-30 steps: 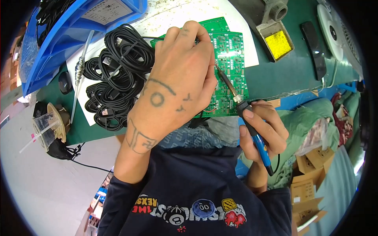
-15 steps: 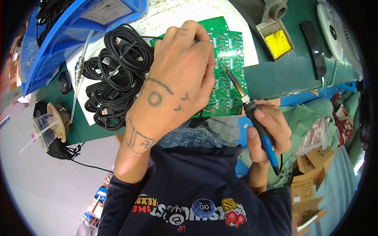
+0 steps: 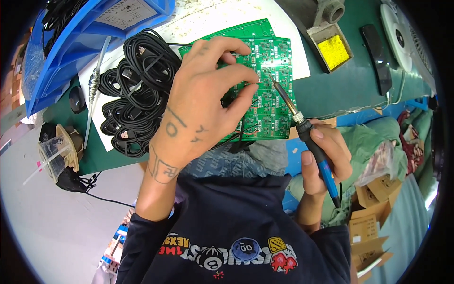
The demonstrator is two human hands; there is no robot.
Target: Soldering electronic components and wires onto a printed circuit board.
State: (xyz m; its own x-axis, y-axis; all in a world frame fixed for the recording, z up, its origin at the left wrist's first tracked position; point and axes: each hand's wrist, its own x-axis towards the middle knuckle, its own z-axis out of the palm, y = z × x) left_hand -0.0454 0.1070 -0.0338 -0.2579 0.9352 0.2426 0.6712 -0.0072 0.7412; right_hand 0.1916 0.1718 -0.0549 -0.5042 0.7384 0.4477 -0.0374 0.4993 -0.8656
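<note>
Several green circuit boards [image 3: 274, 102], joined in a panel, lie on white paper, with a second green panel [image 3: 253, 29] partly under its far edge. Over the panel's left part is my left hand [image 3: 208, 87], its thumb and index tips brought close together in a pinch. Whatever is between them is too small to make out. A black cable shows in the gap behind the thumb, and thin wires end on the boards near it. In my right hand [image 3: 326, 156] is a blue and black soldering iron [image 3: 309, 135], its tip pointing at the panel's middle.
Coiled black cables [image 3: 137, 90] are heaped left of the boards. A solder wire feeder tube [image 3: 94, 83] and a blue bin [image 3: 71, 52] stand beyond them. At the far right are a yellow sponge in a tray [image 3: 335, 52], a black oblong object [image 3: 377, 59] and a white fan [image 3: 397, 38].
My left hand has shifted toward me and left, its fingers less bunched, uncovering more of the boards. The soldering iron has moved slightly right and toward me.
</note>
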